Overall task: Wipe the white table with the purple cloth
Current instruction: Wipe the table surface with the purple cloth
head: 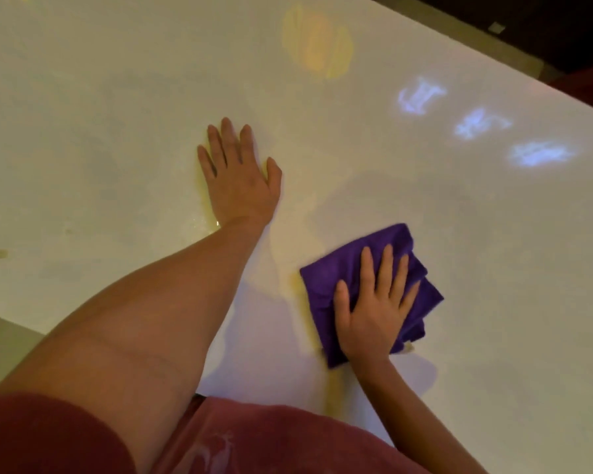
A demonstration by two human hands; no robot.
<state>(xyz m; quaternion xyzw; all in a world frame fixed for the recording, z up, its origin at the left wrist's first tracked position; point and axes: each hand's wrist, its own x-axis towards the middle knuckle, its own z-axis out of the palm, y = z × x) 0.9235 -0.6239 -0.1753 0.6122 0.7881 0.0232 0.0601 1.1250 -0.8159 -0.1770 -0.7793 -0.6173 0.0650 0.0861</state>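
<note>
Red shirt point(254, 439) is filling the near edge. Right hand point(374, 316) is pressing flat, fingers spread, on the folded purple cloth point(350, 265), which is lying on the white table point(117, 97) near its front edge, not gripping it. Left hand point(240, 179) is resting farther out, palm down and released, holding nothing. Yellow light patch point(317, 42) and three blue ones point(480, 123) are showing at the far side.

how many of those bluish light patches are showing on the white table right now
3. They run in a diagonal row on the table's far right side: one farthest away, one in the middle, and one nearest, beyond the purple cloth. None looks hidden.
</note>
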